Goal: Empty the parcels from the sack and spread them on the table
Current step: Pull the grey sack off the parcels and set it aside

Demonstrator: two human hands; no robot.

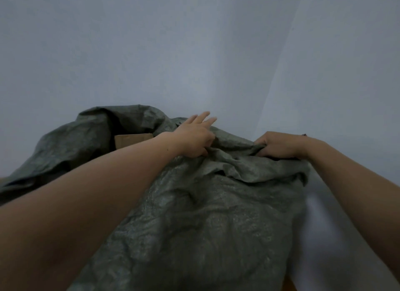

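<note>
A large grey-green woven sack (pixel 194 215) fills the lower middle of the view, crumpled and bulging. My left hand (pixel 195 137) pinches a fold of its upper edge between thumb and curled fingers, while two fingers stick out straight. My right hand (pixel 279 144) grips a bunched part of the sack's edge on the right. A brown cardboard parcel (pixel 129 140) shows inside the sack's dark mouth at the left, mostly hidden by the fabric and my left forearm.
A pale grey wall (pixel 194 52) fills the upper view, close behind the sack. A white surface (pixel 320 236) lies to the right of the sack. A small strip of brown shows at the bottom right edge.
</note>
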